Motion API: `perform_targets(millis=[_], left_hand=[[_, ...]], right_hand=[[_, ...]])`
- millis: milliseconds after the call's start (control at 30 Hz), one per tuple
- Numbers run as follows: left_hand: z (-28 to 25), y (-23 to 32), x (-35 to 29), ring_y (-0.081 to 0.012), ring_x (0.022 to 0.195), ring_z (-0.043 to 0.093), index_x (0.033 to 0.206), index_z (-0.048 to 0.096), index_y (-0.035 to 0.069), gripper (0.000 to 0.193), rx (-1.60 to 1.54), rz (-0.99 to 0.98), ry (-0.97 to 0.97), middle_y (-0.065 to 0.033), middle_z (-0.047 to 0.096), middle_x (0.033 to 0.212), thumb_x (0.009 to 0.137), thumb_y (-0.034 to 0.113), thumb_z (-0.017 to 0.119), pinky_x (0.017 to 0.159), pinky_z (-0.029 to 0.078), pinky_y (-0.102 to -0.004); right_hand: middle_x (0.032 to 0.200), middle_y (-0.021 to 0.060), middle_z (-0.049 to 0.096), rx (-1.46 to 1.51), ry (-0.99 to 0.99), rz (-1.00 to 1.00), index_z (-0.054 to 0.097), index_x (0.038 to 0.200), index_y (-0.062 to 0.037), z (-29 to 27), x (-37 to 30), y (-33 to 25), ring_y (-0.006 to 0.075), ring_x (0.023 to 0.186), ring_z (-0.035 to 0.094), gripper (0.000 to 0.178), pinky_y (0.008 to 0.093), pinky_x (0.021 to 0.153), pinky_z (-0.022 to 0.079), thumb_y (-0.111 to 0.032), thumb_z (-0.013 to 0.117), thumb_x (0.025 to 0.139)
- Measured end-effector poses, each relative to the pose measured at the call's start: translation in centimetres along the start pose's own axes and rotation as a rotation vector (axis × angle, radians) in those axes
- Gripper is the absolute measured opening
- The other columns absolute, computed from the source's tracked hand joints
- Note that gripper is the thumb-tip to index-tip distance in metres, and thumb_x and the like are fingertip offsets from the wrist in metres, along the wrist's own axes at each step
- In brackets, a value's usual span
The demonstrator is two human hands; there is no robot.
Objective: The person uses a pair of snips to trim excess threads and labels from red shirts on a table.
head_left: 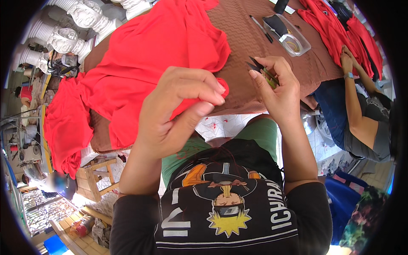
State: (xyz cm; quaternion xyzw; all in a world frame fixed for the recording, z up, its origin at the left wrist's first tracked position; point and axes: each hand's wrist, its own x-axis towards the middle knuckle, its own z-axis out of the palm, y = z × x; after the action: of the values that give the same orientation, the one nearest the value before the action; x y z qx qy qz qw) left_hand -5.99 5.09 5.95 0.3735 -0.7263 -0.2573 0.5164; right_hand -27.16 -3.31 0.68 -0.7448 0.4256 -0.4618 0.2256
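Observation:
My left hand [176, 106] is raised over the near edge of the table, thumb and fingertips brought together in a pinch. Whatever lies between those fingertips is too small or hidden to name. Bright red cloth [140, 51], like a garment, spreads over the table behind this hand, and a rounded red end shows just past the fingertips. To the right, my right hand [278, 87] grips small thread snips [265, 73] with greenish handles. Their dark blades stand apart and point up and left, away from the cloth.
A brown cloth covers the table [242, 51]. On it lie a black pen [261, 29] and a clear plastic box [289, 38] with small items. At right, another person's hands [346, 59] touch red garments [327, 29]. White ornate columns [80, 21] stand far left; a wooden stool [95, 180] is lower left.

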Motion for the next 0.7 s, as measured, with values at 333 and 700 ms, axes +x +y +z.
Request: perform_targets(millis=[333,700], left_hand=[[4.5,-9.8,-3.5,-0.0315,0.094,0.061,0.113,0.06,0.007,0.037,0.635,-0.21,-0.107,-0.0116,0.063,0.101,0.077,0.004,0.069,0.083,0.048,-0.039],[2.0,-5.8,-2.2,-0.0088,0.084,0.062,0.106,0.067,0.0,0.018,-0.069,-0.533,0.096,-0.0061,0.069,0.093,0.095,0.011,0.058,0.078,0.048,-0.023]], right_hand=[[0.096,0.0127,0.067,0.102,-0.262,0.008,0.066,0.105,-0.0022,1.6,-0.7,2.0,0.0277,0.085,0.067,0.024,0.0336,0.075,0.052,-0.005,0.07,0.081],[0.088,0.0115,0.069,0.413,-0.484,0.159,0.066,0.109,-0.0014,4.6,-0.4,1.8,0.0158,0.077,0.063,0.023,0.0297,0.071,0.05,-0.009,0.067,0.088]])
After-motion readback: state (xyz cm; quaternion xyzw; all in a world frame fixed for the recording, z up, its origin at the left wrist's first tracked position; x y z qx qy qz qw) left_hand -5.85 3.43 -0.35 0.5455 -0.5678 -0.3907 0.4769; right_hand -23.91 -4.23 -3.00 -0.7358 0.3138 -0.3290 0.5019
